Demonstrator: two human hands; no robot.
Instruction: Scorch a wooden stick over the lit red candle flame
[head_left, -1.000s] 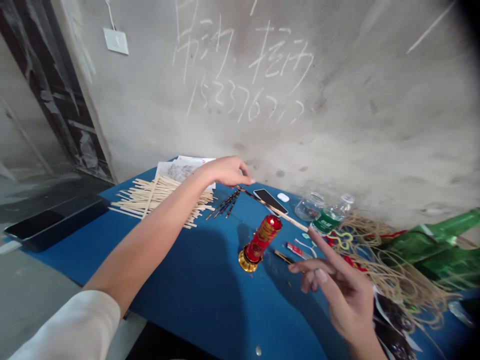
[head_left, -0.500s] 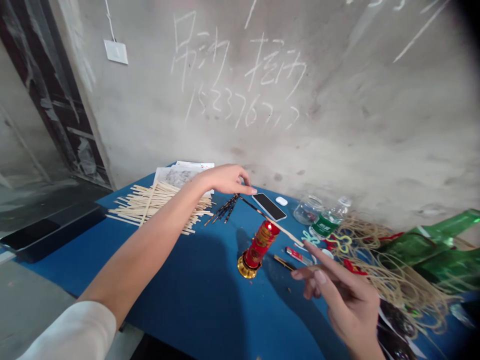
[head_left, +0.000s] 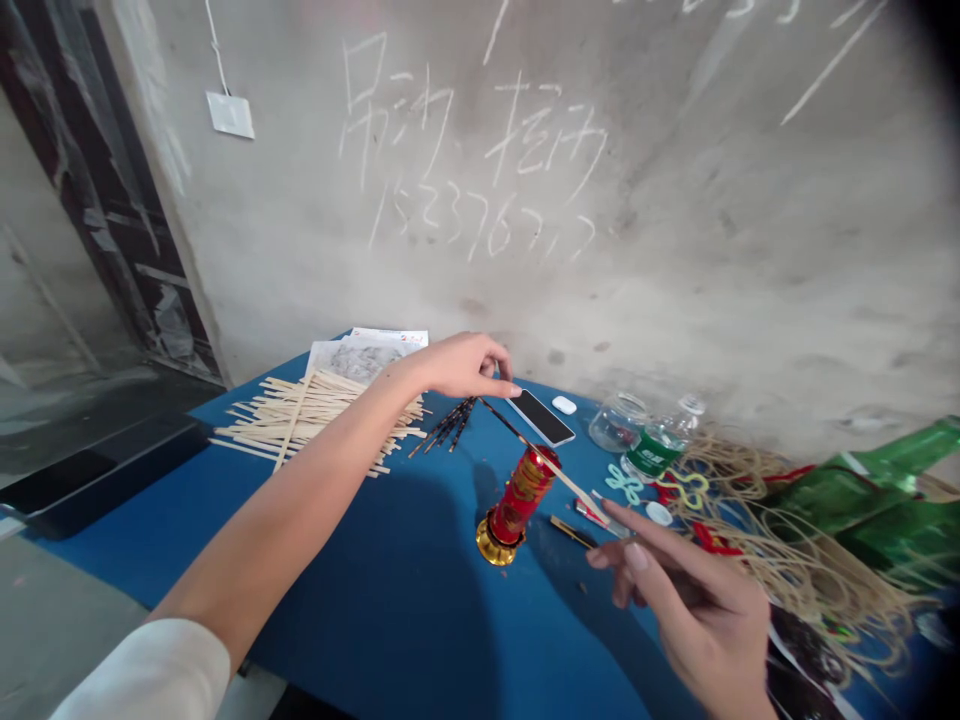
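A thin wooden stick (head_left: 570, 483), darkened over its far half and pale over its near half, slants across the top of a red candle (head_left: 523, 495) with gold decoration and a gold base. My left hand (head_left: 474, 366) reaches out with fingers curled at the stick's dark far end; their grip is partly hidden. My right hand (head_left: 694, 600) holds the pale near end, its index finger stretched along it and its thumb close by. Several blackened sticks (head_left: 450, 425) lie below my left hand. Whether the candle has a flame I cannot tell.
A pile of pale sticks (head_left: 322, 415) lies left, before papers (head_left: 375, 350). Behind the candle are a phone (head_left: 545, 417), white case (head_left: 564, 405), glass jar (head_left: 616, 425) and plastic bottle (head_left: 660, 445). Tangled cord (head_left: 795, 560) and green bottles (head_left: 862, 490) crowd the right.
The stick's near part has dipped slightly, and my right hand sits a little lower. My left hand stays almost where it was. The whole view has shifted slightly.
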